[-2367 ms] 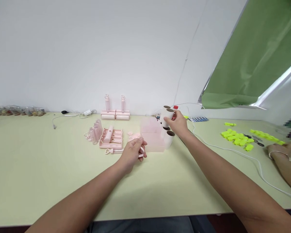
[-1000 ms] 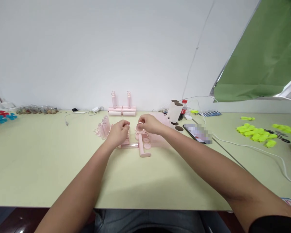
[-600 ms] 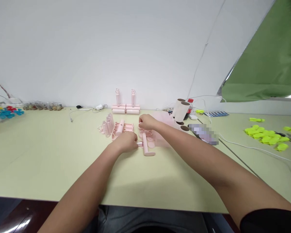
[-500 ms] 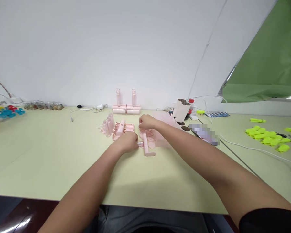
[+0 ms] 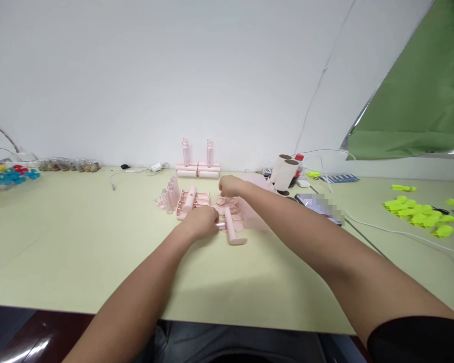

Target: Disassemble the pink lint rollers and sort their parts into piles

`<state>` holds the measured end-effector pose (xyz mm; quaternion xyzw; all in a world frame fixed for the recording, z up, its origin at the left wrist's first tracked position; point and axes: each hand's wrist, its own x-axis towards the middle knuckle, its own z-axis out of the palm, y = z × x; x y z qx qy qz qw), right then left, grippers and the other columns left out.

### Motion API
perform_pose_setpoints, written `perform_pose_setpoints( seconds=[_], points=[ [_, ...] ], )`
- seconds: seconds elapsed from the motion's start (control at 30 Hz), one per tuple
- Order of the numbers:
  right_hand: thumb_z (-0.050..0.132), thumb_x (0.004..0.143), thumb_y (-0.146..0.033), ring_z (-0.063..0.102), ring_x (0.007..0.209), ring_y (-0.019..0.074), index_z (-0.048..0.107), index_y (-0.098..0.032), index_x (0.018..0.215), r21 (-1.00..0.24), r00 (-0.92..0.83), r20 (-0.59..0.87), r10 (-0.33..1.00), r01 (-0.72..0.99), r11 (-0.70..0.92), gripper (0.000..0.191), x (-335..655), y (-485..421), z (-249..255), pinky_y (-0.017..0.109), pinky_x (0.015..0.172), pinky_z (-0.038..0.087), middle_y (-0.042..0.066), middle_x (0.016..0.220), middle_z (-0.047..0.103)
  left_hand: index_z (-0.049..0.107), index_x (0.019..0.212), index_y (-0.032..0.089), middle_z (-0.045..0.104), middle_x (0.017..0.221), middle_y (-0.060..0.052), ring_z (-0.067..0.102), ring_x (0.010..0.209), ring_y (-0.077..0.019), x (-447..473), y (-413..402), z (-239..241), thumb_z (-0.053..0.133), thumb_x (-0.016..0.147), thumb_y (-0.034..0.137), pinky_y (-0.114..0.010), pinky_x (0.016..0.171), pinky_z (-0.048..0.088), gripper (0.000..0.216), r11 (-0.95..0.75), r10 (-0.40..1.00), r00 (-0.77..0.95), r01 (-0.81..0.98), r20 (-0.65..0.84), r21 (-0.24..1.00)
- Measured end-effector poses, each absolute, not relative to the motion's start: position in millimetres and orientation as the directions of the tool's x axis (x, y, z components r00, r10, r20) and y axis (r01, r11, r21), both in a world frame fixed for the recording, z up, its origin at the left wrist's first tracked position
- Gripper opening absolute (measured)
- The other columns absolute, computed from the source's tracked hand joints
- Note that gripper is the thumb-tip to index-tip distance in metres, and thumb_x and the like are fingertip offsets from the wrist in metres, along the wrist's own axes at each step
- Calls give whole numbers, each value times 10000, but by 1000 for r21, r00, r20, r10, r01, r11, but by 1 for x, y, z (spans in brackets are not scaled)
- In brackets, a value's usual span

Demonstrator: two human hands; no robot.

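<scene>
Our left hand (image 5: pixel 202 222) closes on a clear plastic tube (image 5: pixel 221 226) just left of a pale-pink L-shaped plastic piece (image 5: pixel 230 225); beyond that piece, our right hand (image 5: pixel 230 185) curls (whether gripping, we cannot tell) near round pink plastic discs (image 5: pixel 221 200).

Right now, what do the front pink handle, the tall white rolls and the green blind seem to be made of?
Pink handle: probably smooth plastic, evenly coloured.
White rolls: perhaps matte paper around cardboard, since the tops show brown insides.
Green blind: cloth or vinyl, fairly matte and creased; I cannot tell which.
</scene>
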<state>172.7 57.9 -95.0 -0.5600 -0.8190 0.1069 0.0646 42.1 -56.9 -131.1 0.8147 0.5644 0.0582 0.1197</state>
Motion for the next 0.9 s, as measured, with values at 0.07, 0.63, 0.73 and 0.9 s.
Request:
perform_pose_setpoints(
  seconds=[0.07, 0.63, 0.73, 0.9],
  points=[
    [718, 639, -64, 664, 780, 246, 709, -135, 693, -298, -373, 50, 927, 880, 370, 89, 173, 54, -90, 302, 679, 482, 120, 752, 708, 712, 782, 205, 695, 760, -67, 617, 687, -226, 38, -59, -124, 672, 683, 247, -279, 555, 352, 115, -342, 929, 369, 888, -33, 306],
    [564, 876, -513, 563, 495, 133, 524, -210, 1242, -984, -505, -57, 862, -119, -134, 476, 269, -92, -122, 214, 421, 434, 24, 695, 664, 639, 941, 202, 545, 966, -69, 551, 877, -205, 59, -82, -118, 655, 812, 365, -327, 781, 455, 209, -720, 693, 545, 507, 472, 474],
    [593, 863, -521, 495, 398, 118, 455, -190, 1352, -979, -603, -93, 793, -91, -184, 607, 273, -94, -129, 205, 364, 381, 24, 633, 670, 553, 894, 205, 557, 961, -58, 544, 859, -197, 71, -85, -129, 633, 783, 284, -320, 754, 448, 158, -726, 684, 569, 471, 456, 502],
    [589, 839, -593, 662, 537, 203, 284, -245, 1471, -966, -702, -128, 701, -71, -248, 783, 283, -96, -126, 308, 526, 511, 12, 623, 681, 370, 836, 231, 579, 842, 4, 474, 629, -124, 79, -90, -140, 603, 722, 239, -269, 581, 362, 260, -643, 751, 513, 428, 415, 635]
  ],
)
